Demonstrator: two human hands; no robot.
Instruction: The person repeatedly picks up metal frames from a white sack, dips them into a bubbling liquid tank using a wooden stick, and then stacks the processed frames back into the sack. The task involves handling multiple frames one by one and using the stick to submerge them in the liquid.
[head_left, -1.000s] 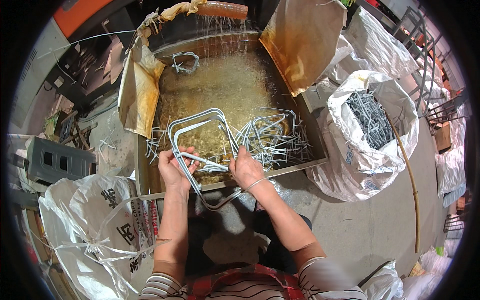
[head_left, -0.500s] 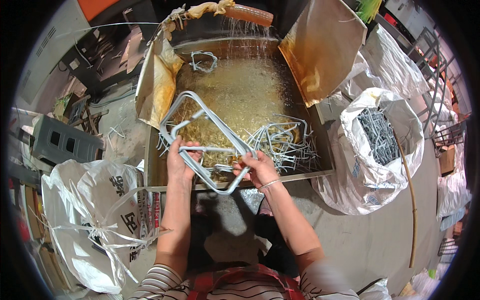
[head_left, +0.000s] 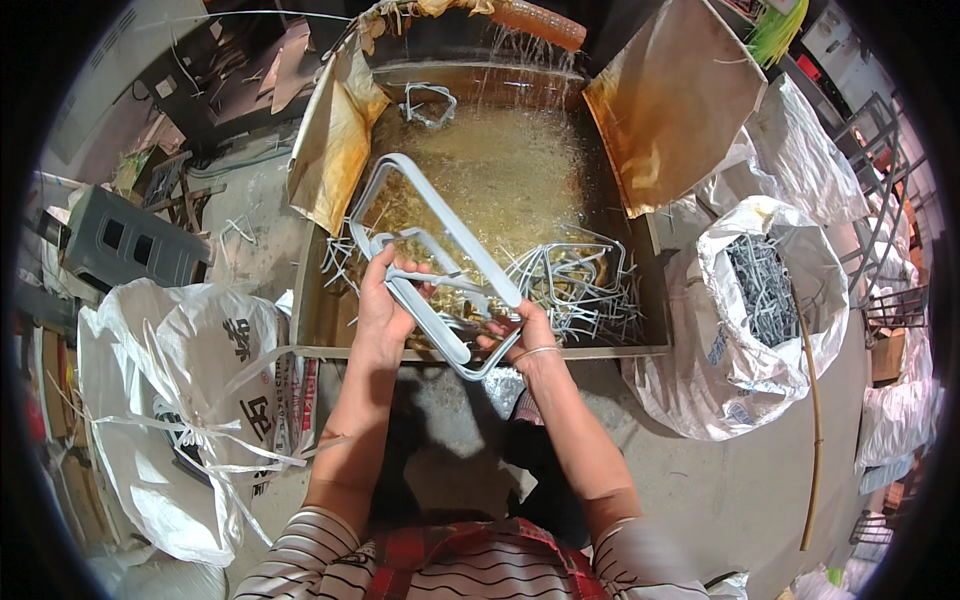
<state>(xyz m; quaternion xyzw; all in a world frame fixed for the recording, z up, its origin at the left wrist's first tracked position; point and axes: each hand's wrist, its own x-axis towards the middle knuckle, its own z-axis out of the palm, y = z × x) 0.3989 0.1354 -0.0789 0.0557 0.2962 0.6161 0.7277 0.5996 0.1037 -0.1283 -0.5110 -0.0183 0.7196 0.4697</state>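
Above a shallow trough of brownish water (head_left: pixel 520 190) I hold a stack of bent grey metal frames (head_left: pixel 470 246), tilted so its long sides slope down to the right. My left hand (head_left: pixel 385 303) is closed round the left side of the stack, with the thumb up. My right hand (head_left: pixel 525 335) grips its lower right corner; some of those fingers are hidden behind the metal. Just beyond my right hand lies a tangled heap of similar bent metal pieces (head_left: pixel 590 280), partly in the water.
An orange-brown pipe (head_left: pixel 540 20) pours water in at the far end. Stained boards (head_left: pixel 675 100) flank the trough. To the right stands a white woven sack (head_left: pixel 700 385) of small metal pieces (head_left: pixel 757 290); another white sack (head_left: pixel 180 330) is at left, near a grey plastic stool (head_left: pixel 135 245).
The metal stack has turned a little in my hands, its long sides now showing wider. My view has shifted slightly, so the trough appears higher and further right.
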